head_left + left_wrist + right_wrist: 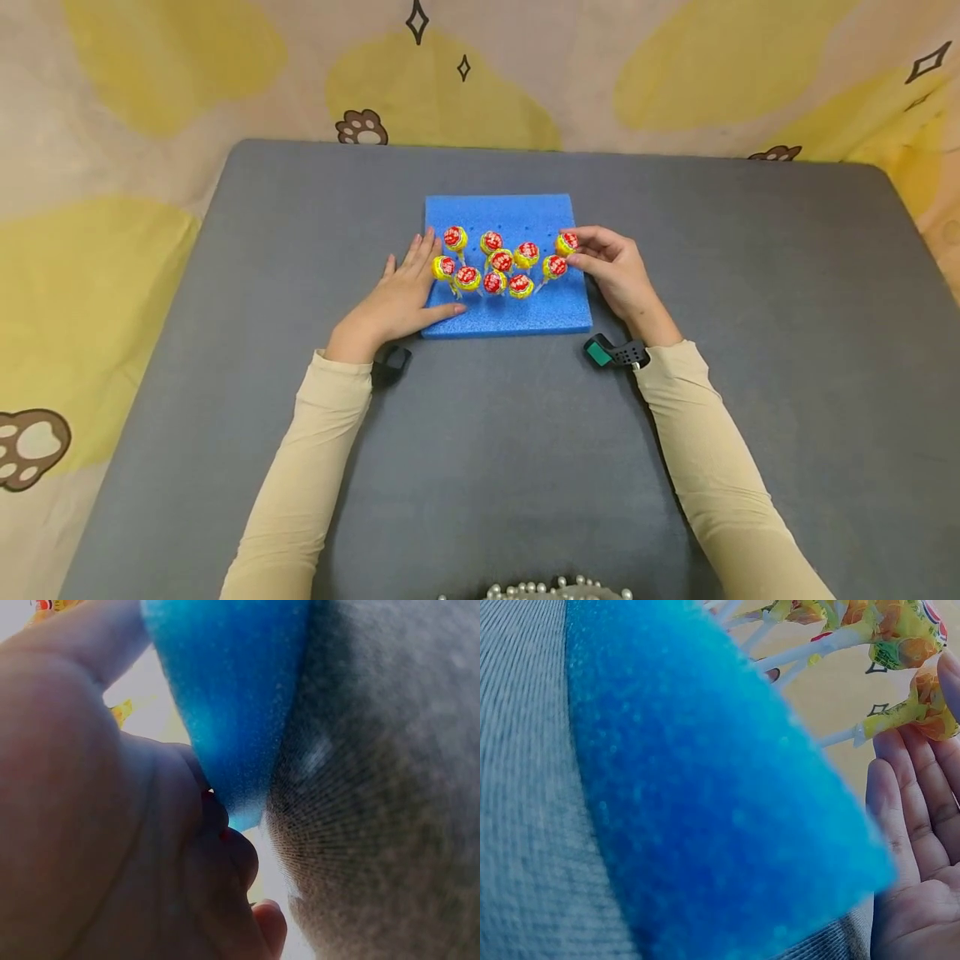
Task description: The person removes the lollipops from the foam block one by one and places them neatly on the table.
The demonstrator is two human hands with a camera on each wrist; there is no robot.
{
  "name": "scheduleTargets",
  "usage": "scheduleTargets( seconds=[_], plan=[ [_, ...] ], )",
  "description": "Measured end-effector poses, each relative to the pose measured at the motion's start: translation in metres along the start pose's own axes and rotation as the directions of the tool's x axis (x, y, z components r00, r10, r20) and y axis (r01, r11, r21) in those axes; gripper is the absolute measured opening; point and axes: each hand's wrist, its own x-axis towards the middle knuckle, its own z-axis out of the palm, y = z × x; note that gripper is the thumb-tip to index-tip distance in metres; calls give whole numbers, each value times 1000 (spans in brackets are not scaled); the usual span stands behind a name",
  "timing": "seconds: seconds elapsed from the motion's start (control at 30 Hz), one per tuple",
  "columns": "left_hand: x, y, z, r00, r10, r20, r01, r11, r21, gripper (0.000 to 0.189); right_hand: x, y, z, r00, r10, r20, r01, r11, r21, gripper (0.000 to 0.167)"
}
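I see lollipops [500, 261] standing in a foam block [517, 317] on the counter [480, 450], the left hand [401, 296] on its left side, the right hand [618, 271] at its right, and cloth [480, 104] behind.

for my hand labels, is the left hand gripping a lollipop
No, the left hand rests on the left edge of the blue foam block with its fingers stretched out.

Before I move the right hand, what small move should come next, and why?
Probably press the left hand down slightly to steady the blue foam block: that hand rests on its left side, while the right hand pinches the rightmost wrapped lollipop. Its stick runs behind the block's edge, lower end hidden, so any push or pull might shift the block.
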Motion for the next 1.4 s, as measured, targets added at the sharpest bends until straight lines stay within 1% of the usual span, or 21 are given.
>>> scheduleTargets(
  seconds=[0.27,0.5,0.6,0.67,0.8,0.87,0.93,1.07,1.13,1.17,1.27,1.33,1.4],
  plan=[
    [0,2,-6,1000,-10,23,10,1000,0,99,1,-2,-2,1000,14,-4,-14,1000,0,28],
    [-2,3,-8,1000,-4,23,5,1000,-10,100,1,-5,1,999,3,-46,-2,1000,14,30],
    [-2,2,-9,1000,2,25,-2,1000,-18,100,2,-7,3,998,-1,-62,5,999,51,29],
    [-1,1,-11,1000,10,28,-9,1000,-24,100,3,-8,4,997,-8,-77,15,995,94,26],
    [1,1,-13,999,23,33,-22,999,-33,99,5,-10,1,990,-4,-142,30,983,183,18],
    [2,2,-12,999,30,40,-29,999,-32,99,6,-13,-5,983,31,-182,10,975,220,15],
    [2,2,-10,998,34,51,-33,999,-22,99,7,-16,-14,974,89,-207,-38,971,237,13],
    [1,3,-5,998,31,55,-31,1000,0,98,9,-21,-34,952,219,-213,-161,952,261,13],
    [0,3,-4,999,27,46,-27,1000,2,98,9,-22,-41,942,262,-211,-196,938,287,12],
    [0,3,-4,999,27,41,-27,1000,-3,98,10,-22,-44,940,268,-209,-201,934,296,12],
    [0,3,-5,999,29,23,-29,1000,-9,98,10,-22,-51,941,254,-223,-189,943,274,11],
    [1,4,-6,999,30,17,-30,1000,-6,98,10,-22,-53,943,233,-238,-180,958,224,12],
    [1,4,-7,999,30,18,-30,1000,-4,98,11,-21,-55,943,218,-252,-184,971,150,12]
  ],
)
